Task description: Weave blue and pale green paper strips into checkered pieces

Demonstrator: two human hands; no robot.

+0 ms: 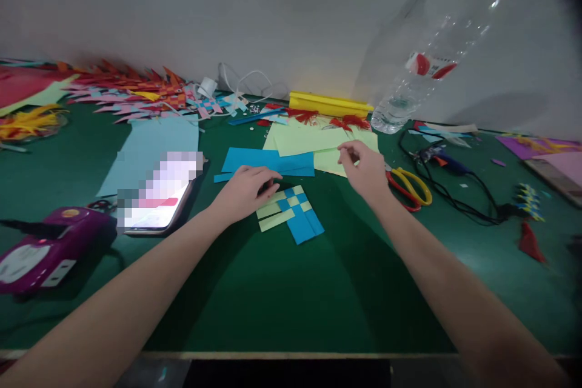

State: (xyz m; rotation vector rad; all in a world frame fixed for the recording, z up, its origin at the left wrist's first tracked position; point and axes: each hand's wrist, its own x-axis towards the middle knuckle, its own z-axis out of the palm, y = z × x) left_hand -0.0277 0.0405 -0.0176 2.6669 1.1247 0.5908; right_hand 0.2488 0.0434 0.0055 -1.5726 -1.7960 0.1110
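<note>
A small piece of woven paper [299,213], made of interlaced blue and pale green strips, lies on the green tabletop with some strip ends loose on its left. My left hand [245,194] is at its upper left edge, palm down, thumb and forefinger slightly apart with nothing visible between them. Beyond that hand lie blue paper pieces [268,162]. To the right, my right hand [364,170] hovers by the pale green paper sheets [309,139], its fingers curled together in a loose pinch. Anything between those fingertips is too small to make out.
Scissors [411,188] with red and yellow handles lie right of my right hand, near a corded tool [448,160]. A plastic bottle [422,79] stands against the wall. Left are a lit phone [159,200], a purple power box [54,248] and folded paper pieces [136,91].
</note>
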